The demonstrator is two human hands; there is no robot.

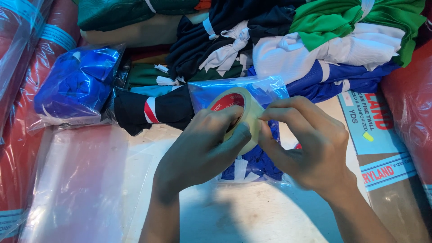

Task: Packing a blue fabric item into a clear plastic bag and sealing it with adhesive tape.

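Note:
My left hand (202, 146) grips a roll of clear packing tape (248, 110) with a red-printed core, fingers curled through and around it. My right hand (306, 144) pinches at the roll's outer edge with thumb and forefinger. Both hands hover over a clear plastic bag holding a blue garment (252, 164), which lies on the pale table (252, 211) in the middle of the view. The lower half of the roll is hidden behind my fingers.
Folded garments in black, white, green and blue are piled at the back (279, 49). A bagged blue garment (76, 85) lies at left beside red plastic-wrapped rolls (18, 148). Empty clear bags (81, 189) lie front left. A brown wrapped bolt with a blue label (382, 148) lies at right.

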